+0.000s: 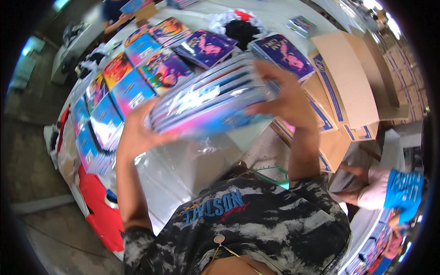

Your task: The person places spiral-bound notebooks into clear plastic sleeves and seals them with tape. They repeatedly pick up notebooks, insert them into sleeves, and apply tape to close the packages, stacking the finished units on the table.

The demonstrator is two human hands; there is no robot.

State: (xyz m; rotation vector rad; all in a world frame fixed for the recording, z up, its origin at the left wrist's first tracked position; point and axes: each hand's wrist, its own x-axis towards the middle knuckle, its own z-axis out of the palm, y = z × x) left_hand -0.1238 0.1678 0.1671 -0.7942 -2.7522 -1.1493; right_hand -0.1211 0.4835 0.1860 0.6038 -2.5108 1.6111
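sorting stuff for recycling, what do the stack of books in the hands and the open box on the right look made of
The stack of books looks like layered paper, with glossy printed covers; streaky glare suggests clear plastic wrap, though blur leaves that open. The open box looks like matte brown cardboard, judging by its stiff folded flaps.

Pale table [277,20], notebook stacks [133,91], black bundle [241,35]

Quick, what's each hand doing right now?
Left hand: closed on the left end of a clear-plastic-wrapped stack of thin, colourful books.
Right hand: closed on that stack's right end.
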